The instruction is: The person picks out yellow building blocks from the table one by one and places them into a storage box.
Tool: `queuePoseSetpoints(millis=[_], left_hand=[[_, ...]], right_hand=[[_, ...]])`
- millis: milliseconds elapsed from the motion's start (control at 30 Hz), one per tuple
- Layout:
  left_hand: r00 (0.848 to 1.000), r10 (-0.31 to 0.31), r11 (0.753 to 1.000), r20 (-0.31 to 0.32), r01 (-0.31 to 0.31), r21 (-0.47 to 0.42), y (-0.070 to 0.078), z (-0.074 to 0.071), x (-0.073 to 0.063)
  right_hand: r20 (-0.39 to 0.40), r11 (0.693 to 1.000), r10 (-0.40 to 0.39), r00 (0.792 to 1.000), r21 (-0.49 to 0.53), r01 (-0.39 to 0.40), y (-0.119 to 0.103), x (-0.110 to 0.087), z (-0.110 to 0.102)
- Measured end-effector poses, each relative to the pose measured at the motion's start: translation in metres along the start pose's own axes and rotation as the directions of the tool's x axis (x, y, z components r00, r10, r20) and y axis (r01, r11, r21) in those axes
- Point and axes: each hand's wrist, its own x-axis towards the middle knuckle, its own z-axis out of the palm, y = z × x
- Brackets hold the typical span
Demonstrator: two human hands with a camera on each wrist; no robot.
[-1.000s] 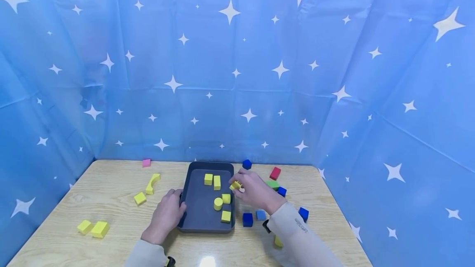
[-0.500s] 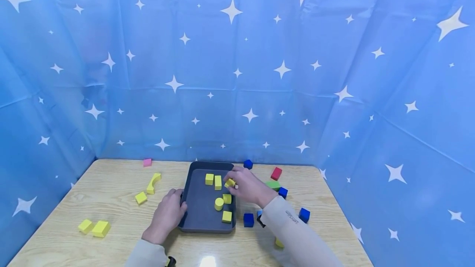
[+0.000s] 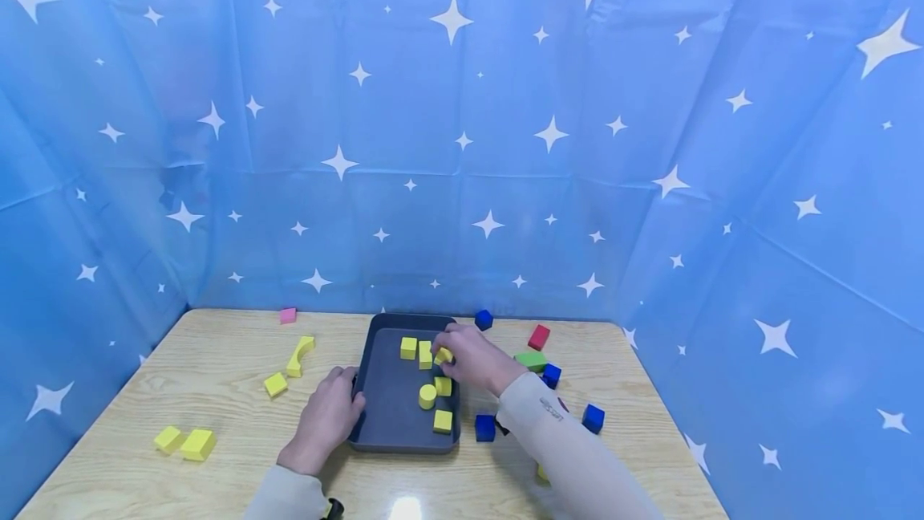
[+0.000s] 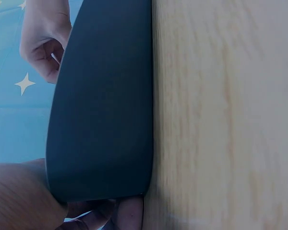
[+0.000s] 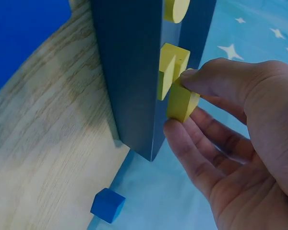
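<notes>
A dark grey rectangular tray (image 3: pixel 386 424) lies on the table with several yellow blocks in it, among them a cube (image 3: pixel 408 348) and a cylinder (image 3: pixel 427 397). My left hand (image 3: pixel 326 416) grips its left side, thumb over the rim; the left wrist view shows fingers against the tray's outer wall (image 4: pixel 101 110). Over the tray's right far part, my right hand (image 3: pixel 474 356) pinches a small yellow block (image 5: pixel 181 103) between thumb and fingertips. In the right wrist view this block overlaps other yellow blocks (image 5: pixel 175 57) inside the tray.
Left of the tray lie a yellow arch (image 3: pixel 299 357), several yellow blocks (image 3: pixel 198 445) and a pink block (image 3: pixel 288 315). On the right are dark blue blocks (image 3: pixel 485 428), a red block (image 3: pixel 538 336) and a green block (image 3: pixel 531 360). A starry blue curtain (image 3: pixel 404 207) surrounds the table.
My right hand has moved left with the yellow block, from the tray's right rim to over the tray's inside, close to the other yellow blocks. My left hand stays on the tray.
</notes>
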Motion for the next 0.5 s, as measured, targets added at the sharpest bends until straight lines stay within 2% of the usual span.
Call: queuePoseSetpoints(millis=[500], left_hand=[[1.0, 0.011, 1.0, -0.015, -0.011, -0.005, -0.0004, 0.0005, -0.001]], right_hand=[[0.047, 0.999, -0.004, 0.999, -0.053, 0.007, 0.0065, 0.0067, 0.0079]])
